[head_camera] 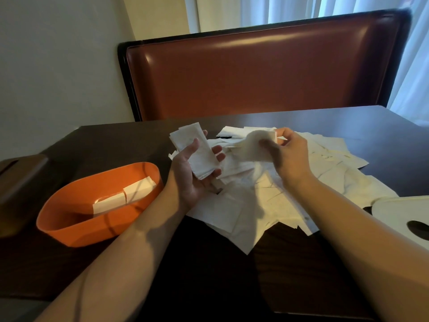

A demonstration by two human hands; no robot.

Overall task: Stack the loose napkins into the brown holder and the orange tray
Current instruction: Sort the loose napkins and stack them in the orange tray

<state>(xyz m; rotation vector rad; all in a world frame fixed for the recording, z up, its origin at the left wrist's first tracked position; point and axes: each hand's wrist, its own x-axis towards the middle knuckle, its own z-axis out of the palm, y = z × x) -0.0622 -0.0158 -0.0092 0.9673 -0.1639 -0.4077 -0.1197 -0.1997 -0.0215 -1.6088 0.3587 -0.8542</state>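
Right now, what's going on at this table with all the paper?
A person is sorting loose napkins at a dark table. The left hand holds a small stack of napkins, while the right hand pinches a single napkin lifted from the big loose pile. The orange tray at the left holds a few napkins already. The brown holder sits beyond it at the table's left edge.

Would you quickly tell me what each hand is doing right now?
Left hand: palm up, holding a small stack of napkins.
Right hand: fingers pinching a single napkin, blurred, above the loose pile.
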